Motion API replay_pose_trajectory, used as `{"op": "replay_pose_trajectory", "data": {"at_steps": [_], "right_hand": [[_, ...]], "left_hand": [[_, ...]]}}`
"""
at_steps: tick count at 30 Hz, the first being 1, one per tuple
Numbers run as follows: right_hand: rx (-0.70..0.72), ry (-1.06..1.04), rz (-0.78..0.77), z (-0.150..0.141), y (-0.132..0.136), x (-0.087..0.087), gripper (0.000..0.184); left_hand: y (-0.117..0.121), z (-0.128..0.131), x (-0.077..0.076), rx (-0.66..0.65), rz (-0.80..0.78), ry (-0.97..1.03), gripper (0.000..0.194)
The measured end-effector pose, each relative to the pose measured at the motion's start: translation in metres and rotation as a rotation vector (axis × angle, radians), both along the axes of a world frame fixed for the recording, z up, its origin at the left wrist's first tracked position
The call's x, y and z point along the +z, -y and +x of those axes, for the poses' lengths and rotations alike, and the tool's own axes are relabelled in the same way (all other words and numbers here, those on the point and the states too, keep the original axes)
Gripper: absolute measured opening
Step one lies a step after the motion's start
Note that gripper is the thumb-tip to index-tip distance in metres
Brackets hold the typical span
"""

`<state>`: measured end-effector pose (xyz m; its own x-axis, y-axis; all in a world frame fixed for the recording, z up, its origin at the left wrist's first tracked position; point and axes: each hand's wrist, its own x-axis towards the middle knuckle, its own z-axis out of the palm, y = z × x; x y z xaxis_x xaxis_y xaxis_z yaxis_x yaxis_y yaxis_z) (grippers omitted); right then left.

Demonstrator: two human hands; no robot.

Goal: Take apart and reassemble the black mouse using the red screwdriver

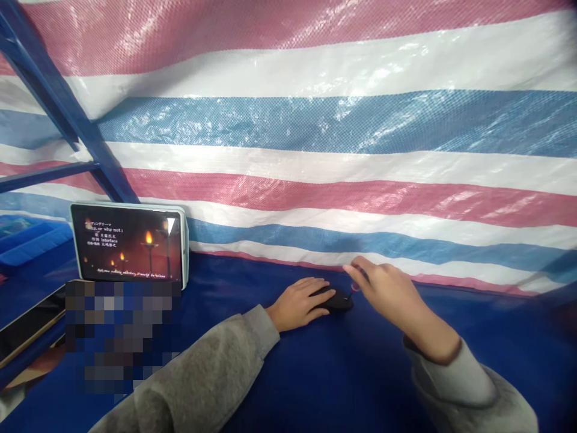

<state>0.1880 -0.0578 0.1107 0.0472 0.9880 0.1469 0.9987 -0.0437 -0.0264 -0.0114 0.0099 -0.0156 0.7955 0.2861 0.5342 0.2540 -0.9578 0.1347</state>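
A low, rounded black object, which looks like a computer mouse point(339, 299), lies on the dark blue surface. My left hand point(303, 302) rests over its left end, with the fingers spread across the top and along the near side. Just right of it, my right hand point(376, 282) is raised with thumb and index finger brought together in a pinch. Below those fingertips shows a small pinkish-red bit point(355, 287), close to the right end of the mouse. What the pinch holds is too small and partly hidden to name.
A tablet point(128, 240) in a pale case stands at the left, its screen lit. Before it are a phone-like device point(36, 322), part of another person's hand point(45, 361) and a pixelated patch. Blue trays point(36, 243), a blue metal frame point(67, 114) and striped sheeting point(315, 120) stand behind.
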Motion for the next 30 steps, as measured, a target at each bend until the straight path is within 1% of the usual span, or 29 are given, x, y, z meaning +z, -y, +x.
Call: {"op": "replay_pose_trajectory", "data": {"at_steps": [1, 4, 6, 8, 11, 12, 15, 17, 22, 26, 28, 30], "right_hand": [[0.002, -0.007, 0.005, 0.0000, 0.0004, 0.0005, 0.038], [0.050, -0.040, 0.042, 0.0004, 0.0010, 0.0011, 0.028], [0.061, -0.035, 0.050, 0.0008, 0.0005, 0.0006, 0.027], [0.029, 0.000, 0.041, 0.0010, 0.0000, 0.0000, 0.030], [-0.014, 0.037, 0.047, 0.0011, 0.0005, 0.0000, 0.040], [-0.007, 0.035, 0.053, 0.0012, 0.0009, 0.0002, 0.039], [0.063, 0.005, 0.076, 0.0012, 0.0018, 0.0001, 0.030], [0.081, 0.007, 0.094, 0.0012, 0.0016, -0.0010, 0.029], [0.014, 0.065, 0.136, 0.0005, 0.0010, -0.0028, 0.041], [0.064, 0.032, 0.133, -0.0004, 0.0010, -0.0021, 0.030], [0.057, 0.036, 0.114, -0.0006, 0.0007, -0.0019, 0.029], [0.013, 0.059, 0.086, -0.0006, 0.0007, -0.0016, 0.034]], "left_hand": [[-0.0001, 0.0000, 0.0000, 0.000, -0.002, -0.001, 0.046], [-0.0003, -0.0002, 0.0003, -0.001, -0.009, -0.006, 0.046], [-0.0003, -0.0003, 0.0004, -0.002, -0.011, -0.010, 0.046], [-0.0001, -0.0004, 0.0005, -0.001, -0.008, -0.011, 0.046], [0.0003, -0.0003, 0.0005, 0.003, -0.001, -0.008, 0.046], [0.0004, -0.0003, 0.0005, 0.003, -0.001, -0.008, 0.046], [0.0005, -0.0001, 0.0003, 0.004, -0.004, -0.008, 0.046], [0.0003, 0.0000, 0.0001, 0.006, -0.005, -0.004, 0.046], [0.0002, 0.0000, -0.0001, 0.010, -0.012, -0.008, 0.046], [0.0001, 0.0002, -0.0001, 0.010, -0.003, -0.016, 0.046], [0.0001, 0.0003, 0.0000, 0.009, 0.001, -0.012, 0.046], [0.0002, 0.0003, 0.0003, 0.007, 0.005, -0.004, 0.046]]}}
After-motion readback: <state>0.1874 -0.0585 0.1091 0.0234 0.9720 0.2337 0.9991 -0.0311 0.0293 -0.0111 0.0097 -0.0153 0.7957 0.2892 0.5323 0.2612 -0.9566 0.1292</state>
